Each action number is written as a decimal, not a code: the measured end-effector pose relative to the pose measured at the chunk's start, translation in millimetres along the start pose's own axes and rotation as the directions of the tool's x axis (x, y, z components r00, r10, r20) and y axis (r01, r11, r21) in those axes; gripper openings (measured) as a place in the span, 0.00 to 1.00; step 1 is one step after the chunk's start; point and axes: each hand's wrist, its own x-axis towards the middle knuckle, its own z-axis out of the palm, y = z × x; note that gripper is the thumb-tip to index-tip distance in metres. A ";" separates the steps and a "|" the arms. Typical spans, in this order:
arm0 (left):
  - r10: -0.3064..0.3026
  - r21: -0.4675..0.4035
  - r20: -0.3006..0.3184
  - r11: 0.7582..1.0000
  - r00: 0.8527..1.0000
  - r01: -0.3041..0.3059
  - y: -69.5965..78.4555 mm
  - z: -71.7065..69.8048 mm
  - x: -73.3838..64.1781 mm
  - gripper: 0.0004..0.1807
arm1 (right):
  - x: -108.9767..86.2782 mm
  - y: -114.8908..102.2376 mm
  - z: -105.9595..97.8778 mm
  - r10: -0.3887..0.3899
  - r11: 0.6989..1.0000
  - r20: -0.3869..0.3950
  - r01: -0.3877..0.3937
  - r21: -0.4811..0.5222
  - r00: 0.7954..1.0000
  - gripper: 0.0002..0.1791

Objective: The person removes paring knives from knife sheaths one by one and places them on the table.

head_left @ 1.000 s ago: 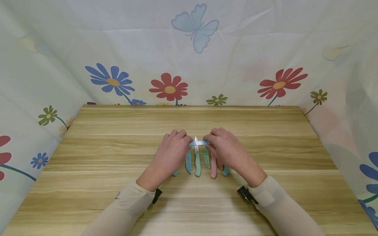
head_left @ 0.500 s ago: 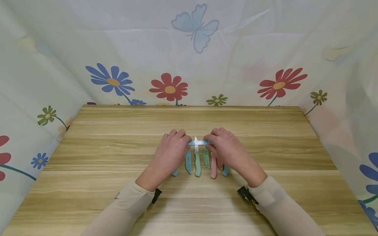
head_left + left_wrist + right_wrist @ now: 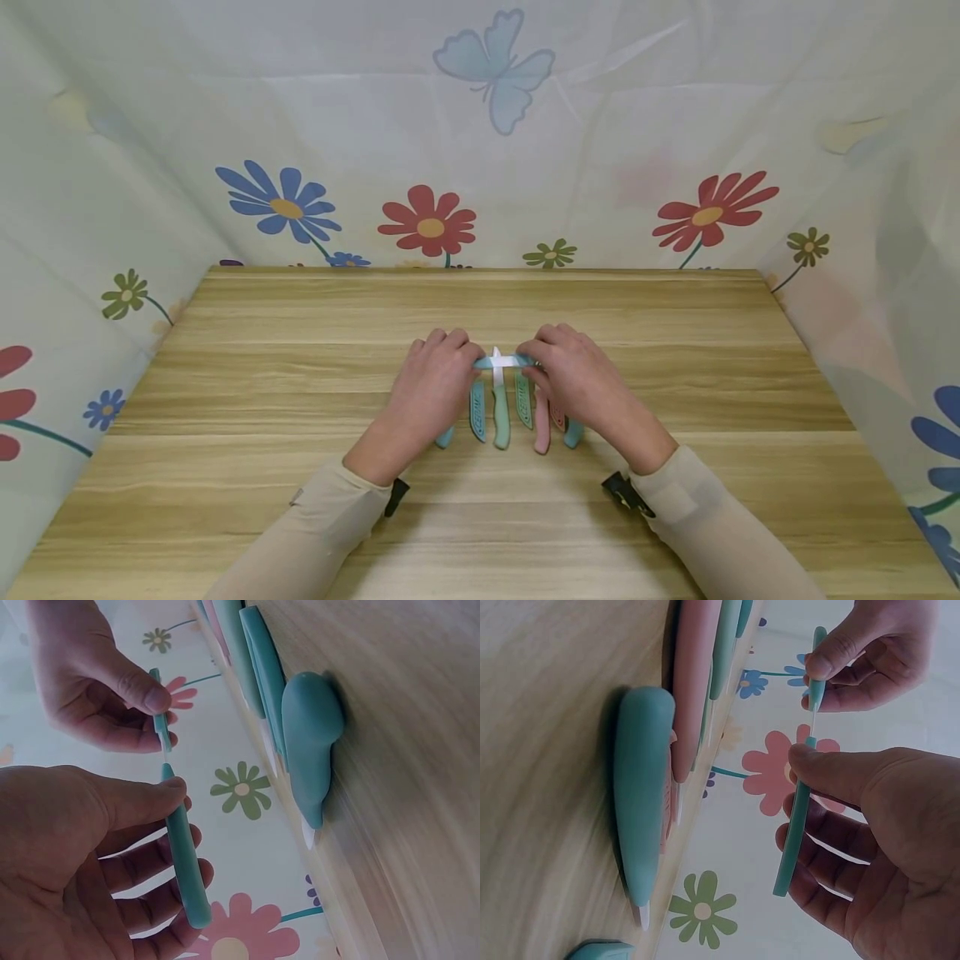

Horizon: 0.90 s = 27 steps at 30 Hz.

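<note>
My left hand (image 3: 438, 379) pinches the teal handle (image 3: 187, 862) of a small knife between thumb and fingers. The thumb and fingers of my right hand (image 3: 573, 371) grip a teal sheath (image 3: 795, 832) in line with that knife. Between the two hands a short stretch of white blade (image 3: 506, 362) shows, its far end hidden at the sheath. Both are held raised over a row on the table: a blue sheath (image 3: 477, 412), a green knife (image 3: 502, 421), a green sheath (image 3: 524, 404) and a pink knife (image 3: 542, 429).
Beneath my left hand lies a teal-handled knife (image 3: 311, 742); under my right hand are another teal-handled knife (image 3: 643, 795) and a pink sheath (image 3: 667, 791). The wooden table (image 3: 480, 533) ends at a flower-printed cloth (image 3: 600, 167) behind and at both sides.
</note>
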 end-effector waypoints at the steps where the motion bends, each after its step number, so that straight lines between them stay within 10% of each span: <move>1: -0.001 -0.001 0.001 1.000 1.000 0.001 -0.1 0.0 0.1 0.13 | 0.0 0.2 -0.1 -0.002 1.000 -0.002 0.002 -0.001 1.000 0.13; 27: -0.030 -0.001 0.004 1.000 1.000 0.030 -1.2 -1.2 1.3 0.12 | 1.1 0.7 -1.3 0.036 0.999 0.007 -0.036 -0.007 0.999 0.14</move>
